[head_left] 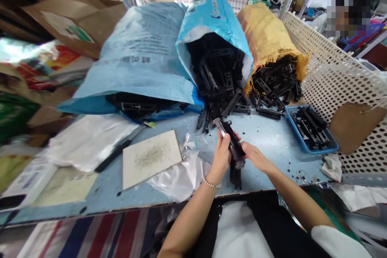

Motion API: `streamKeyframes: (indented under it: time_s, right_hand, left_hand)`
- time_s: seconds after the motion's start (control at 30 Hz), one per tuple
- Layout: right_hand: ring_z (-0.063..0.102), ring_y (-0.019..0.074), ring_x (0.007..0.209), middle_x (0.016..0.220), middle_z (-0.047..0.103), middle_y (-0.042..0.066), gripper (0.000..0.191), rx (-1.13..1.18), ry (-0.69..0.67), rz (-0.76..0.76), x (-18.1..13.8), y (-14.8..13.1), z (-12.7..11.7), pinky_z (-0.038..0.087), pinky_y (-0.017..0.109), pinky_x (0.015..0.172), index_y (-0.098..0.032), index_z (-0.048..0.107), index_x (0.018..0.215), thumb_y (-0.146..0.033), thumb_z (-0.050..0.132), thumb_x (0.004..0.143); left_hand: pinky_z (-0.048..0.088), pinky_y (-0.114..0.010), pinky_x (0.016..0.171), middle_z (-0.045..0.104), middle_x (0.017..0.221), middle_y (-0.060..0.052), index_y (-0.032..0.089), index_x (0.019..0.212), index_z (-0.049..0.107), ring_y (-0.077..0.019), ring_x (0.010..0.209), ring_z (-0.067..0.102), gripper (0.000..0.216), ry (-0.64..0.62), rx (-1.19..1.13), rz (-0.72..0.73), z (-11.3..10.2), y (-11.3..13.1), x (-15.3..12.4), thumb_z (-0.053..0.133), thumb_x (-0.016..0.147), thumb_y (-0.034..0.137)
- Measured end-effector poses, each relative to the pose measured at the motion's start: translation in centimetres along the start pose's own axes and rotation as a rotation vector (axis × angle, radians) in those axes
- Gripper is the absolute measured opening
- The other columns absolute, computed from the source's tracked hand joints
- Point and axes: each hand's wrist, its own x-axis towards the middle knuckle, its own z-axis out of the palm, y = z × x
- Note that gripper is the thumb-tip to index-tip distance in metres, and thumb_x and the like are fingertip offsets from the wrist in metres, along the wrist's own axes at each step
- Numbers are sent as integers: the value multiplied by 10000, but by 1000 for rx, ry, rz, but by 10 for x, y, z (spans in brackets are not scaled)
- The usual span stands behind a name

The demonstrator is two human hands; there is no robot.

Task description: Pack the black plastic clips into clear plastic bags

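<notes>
My left hand [222, 154], with a chain bracelet at the wrist, is closed around a long black part [233, 143] with a silvery metal strip at its upper end. From the right, the fingers of my right hand [255, 156] meet the same part's side; its fingertips are partly hidden. Below the hands lie more black parts [235, 177] near the table edge. Just beyond my hands, loose black parts [211, 113] spill from an open blue sack [216, 12] full of similar slotted pieces.
A larger blue sack [142, 48] lies left, a yellow sack [263, 28] right, both holding black parts. A blue basket [335, 145] of parts stands by a perforated cream crate [338, 64]. A white board [151, 159], clear plastic bag [181, 177] and black-handled screwdriver [113, 155] lie left.
</notes>
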Motion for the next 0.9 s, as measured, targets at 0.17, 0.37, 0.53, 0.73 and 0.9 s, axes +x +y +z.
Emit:
streamKeyframes:
  time_s: [0.17,0.37,0.53,0.73,0.9]
  right_hand:
    - [599,229,898,1002,649,118,398,-778,258,-438,-4,-37,-12,489,381,802,-159,604,1080,-500,408,1016]
    - [571,222,788,858,655,98,281,-1350,41,-875,19,-67,-19,448,349,672,-117,607,1136,-274,394,1044]
    - [561,197,716,766,630,73,309,-1355,-33,-909,23,-61,-10,415,323,596,-125,620,1015,-243,338,1058]
    - [611,175,759,848,683,74,315,-1083,-88,-601,29,-44,-3,443,283,637,-152,603,963,-311,351,1066]
    - [624,176,772,861,692,59,344,-1072,-151,-522,-3,-42,12,435,286,664,-169,612,1000,-452,420,1035]
  left_hand:
    - [516,-274,580,687,892,-34,246,1240,561,-188,729,668,593,-37,111,-76,-3,31,-28,692,796,617]
    - [500,-287,522,654,683,-9,213,1357,517,-194,594,638,713,-75,157,-154,-12,40,-48,647,812,654]
    - [524,-289,544,651,725,-12,170,1419,457,-167,590,613,741,-40,260,-101,-21,32,-55,591,861,640]
    - [543,-275,580,668,819,-29,163,1444,429,-166,663,642,774,5,340,-27,-30,18,-52,644,841,598]
    - [515,-256,500,661,683,4,163,1246,552,-159,567,640,632,135,190,-93,-35,23,-41,624,833,635]
